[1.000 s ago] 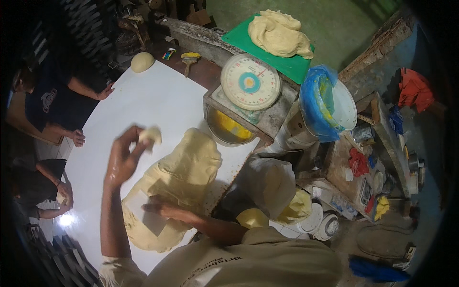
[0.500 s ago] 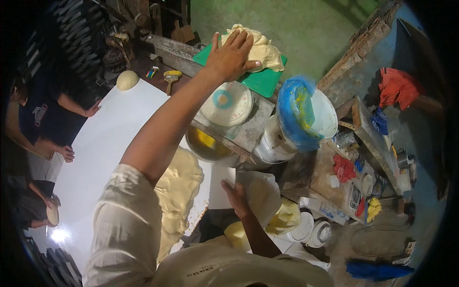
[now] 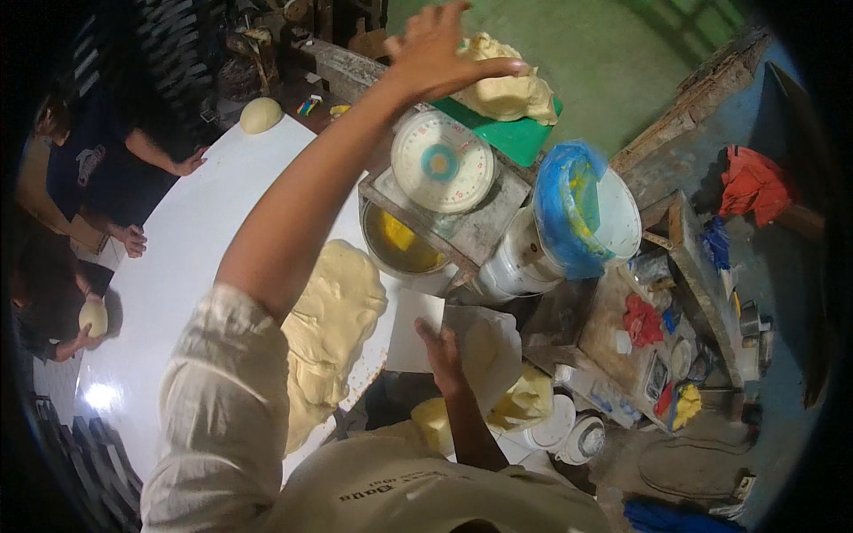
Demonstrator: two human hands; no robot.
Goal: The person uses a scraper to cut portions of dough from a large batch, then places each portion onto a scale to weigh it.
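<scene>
My left hand [image 3: 435,51] is raised beside a lump of pale yellow dough [image 3: 502,93], fingers spread and holding nothing. That lump lies on the green pan [image 3: 526,140] of a dial scale [image 3: 442,162]. My right hand [image 3: 442,354] grips a flat white scraper [image 3: 415,327] near the table edge. A much larger mass of soft dough [image 3: 336,306] is spread on the white table [image 3: 209,235], partly hidden by my left sleeve. At the table's far corner sits a smooth round dough ball [image 3: 260,115].
Two people stand along the left side; one holds a dough ball [image 3: 93,317]. A metal bowl [image 3: 400,235] with something yellow is under the scale's stand. To the right are a white bucket [image 3: 617,213] with a blue plastic bag [image 3: 569,209] and a cluttered wooden bench [image 3: 613,333].
My left hand has lifted off the dough on the scale, its fingers now apart. My right hand still holds the scraper. The whole view has shifted slightly.
</scene>
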